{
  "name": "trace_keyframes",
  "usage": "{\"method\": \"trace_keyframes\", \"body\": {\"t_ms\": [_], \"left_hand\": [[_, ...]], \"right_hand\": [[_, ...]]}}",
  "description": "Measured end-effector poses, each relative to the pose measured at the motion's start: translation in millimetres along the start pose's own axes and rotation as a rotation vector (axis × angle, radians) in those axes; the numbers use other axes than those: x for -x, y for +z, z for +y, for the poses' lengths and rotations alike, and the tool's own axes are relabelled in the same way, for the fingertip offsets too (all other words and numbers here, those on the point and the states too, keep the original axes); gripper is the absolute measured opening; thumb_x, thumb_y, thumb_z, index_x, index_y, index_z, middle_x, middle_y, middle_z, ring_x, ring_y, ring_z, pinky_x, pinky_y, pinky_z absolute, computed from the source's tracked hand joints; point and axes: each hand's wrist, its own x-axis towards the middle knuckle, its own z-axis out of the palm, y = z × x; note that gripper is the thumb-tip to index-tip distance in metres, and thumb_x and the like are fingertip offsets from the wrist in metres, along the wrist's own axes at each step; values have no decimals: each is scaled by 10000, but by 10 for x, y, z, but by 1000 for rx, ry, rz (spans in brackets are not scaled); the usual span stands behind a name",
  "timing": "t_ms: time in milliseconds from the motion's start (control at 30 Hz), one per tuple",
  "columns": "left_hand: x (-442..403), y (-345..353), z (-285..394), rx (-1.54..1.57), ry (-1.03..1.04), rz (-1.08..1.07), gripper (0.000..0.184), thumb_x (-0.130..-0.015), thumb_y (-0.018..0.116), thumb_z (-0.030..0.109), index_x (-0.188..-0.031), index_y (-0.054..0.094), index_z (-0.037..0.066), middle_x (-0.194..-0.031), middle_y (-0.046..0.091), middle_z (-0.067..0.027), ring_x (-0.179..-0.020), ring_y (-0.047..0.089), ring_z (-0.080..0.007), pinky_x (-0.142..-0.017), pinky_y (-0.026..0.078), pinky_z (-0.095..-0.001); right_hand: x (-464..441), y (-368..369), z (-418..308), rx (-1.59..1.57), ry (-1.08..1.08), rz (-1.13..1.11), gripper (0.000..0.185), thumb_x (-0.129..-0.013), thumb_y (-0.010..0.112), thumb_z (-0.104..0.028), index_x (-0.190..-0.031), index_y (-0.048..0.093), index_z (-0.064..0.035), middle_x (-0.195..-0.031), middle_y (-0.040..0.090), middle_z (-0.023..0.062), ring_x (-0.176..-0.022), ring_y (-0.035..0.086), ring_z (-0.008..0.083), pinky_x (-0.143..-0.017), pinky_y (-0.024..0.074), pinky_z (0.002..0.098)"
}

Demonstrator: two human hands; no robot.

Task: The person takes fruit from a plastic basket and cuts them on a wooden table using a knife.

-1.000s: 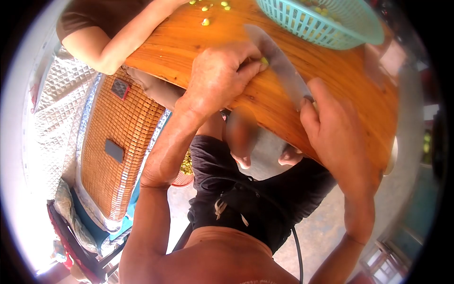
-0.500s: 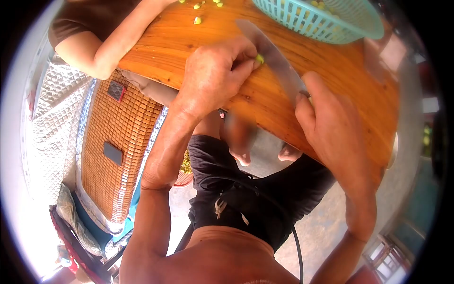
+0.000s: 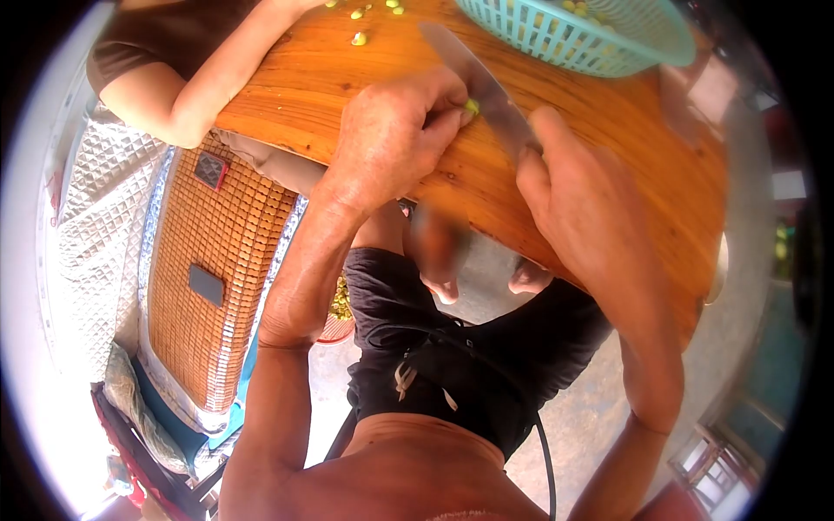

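Note:
Between thumb and fingertips, my left hand (image 3: 400,130) pinches a small yellow-green fruit piece (image 3: 472,107) just above the wooden table (image 3: 347,104). My right hand (image 3: 591,191) is closed round the handle of a kitchen knife; the handle is mostly hidden by the fingers. The broad grey knife blade (image 3: 478,82) slants up and to the left, with its side right beside the fruit piece. Whether the edge touches the fruit I cannot tell. A few cut pieces lie on the tabletop, one of them a pale yellow-green piece (image 3: 359,39) beyond my left hand.
A turquoise plastic basket (image 3: 573,43) with similar fruit stands at the table's far side. Another person's arm (image 3: 208,95) rests at the left table edge. Below left are a bamboo-matted seat (image 3: 226,234) with a dark phone-like slab (image 3: 207,284), and a basket of green pieces (image 3: 339,313).
My right hand and the knife have shifted left, bringing the blade closer to the left fingertips. The left hand keeps its pinch almost in place.

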Motion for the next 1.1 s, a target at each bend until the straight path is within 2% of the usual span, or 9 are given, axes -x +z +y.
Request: {"method": "trace_keyframes", "body": {"t_ms": [100,167,400,500,533,633,700,767,1100], "left_hand": [[-5,-2,9,-26,38,-5,175,-911,791,131,-1048,724,44,-795,731,-69,-732,689,-111,-691,566,-292],[-5,11,-1,-12,30,13,168,-912,786,128,-1045,723,46,-792,730,-69,-724,692,-124,-684,565,-298],[-17,22,13,-72,42,36,171,-915,787,145,-1039,720,49,-793,739,-95,-704,700,-175,-678,563,-320],[-98,17,6,-41,-82,24,192,-931,776,200,-1043,726,52,-797,739,-120,-692,705,-217,-673,558,-341],[-169,-1,-11,-86,-91,19,226,-937,771,244,-1046,729,51,-804,740,-132,-697,708,-246,-675,558,-361],[-526,1,-217,-178,-73,55,301,-935,764,321,-1048,734,43,-823,745,-152,-710,710,-297,-688,559,-396],[-814,31,-414,-225,-36,89,340,-928,762,353,-1047,737,36,-836,749,-161,-718,708,-318,-700,560,-413],[-1066,64,-534,-288,-32,108,273,-916,726,324,-998,736,63,-885,752,-180,-871,720,-391,-823,560,-486],[-803,98,-470,-221,-35,146,271,-960,686,302,-1081,629,66,-911,728,-249,-897,699,-444,-795,546,-544]], "right_hand": [[-13,-4,-16,36,-37,34,137,-970,580,-154,-967,541,-22,-760,664,290,-770,656,507,-698,490,617],[-29,-14,-29,-53,-23,11,143,-992,561,-139,-1000,504,-7,-879,610,346,-866,556,563,-734,410,615],[-1,-27,93,-101,-10,-19,148,-994,551,-132,-1017,506,7,-903,601,344,-863,529,581,-735,432,585],[151,-66,274,-134,-92,131,147,-1006,547,-140,-1022,523,4,-844,628,269,-716,596,475,-661,470,502],[207,-170,306,-172,18,50,142,-1011,546,-142,-1018,532,-2,-815,620,208,-664,594,366,-629,470,448],[327,-307,471,-240,120,-46,132,-1018,542,-142,-1006,546,-11,-762,591,110,-606,565,191,-580,462,365],[353,-316,527,-272,119,-52,128,-1021,539,-140,-998,552,-14,-737,570,72,-600,540,125,-563,453,335],[358,-291,544,-267,64,-13,125,-1013,542,-131,-988,548,-9,-715,567,93,-589,550,158,-565,457,355],[370,-279,542,-262,41,-2,134,-1009,542,-127,-1000,548,6,-682,567,111,-581,569,191,-570,467,378]]}}
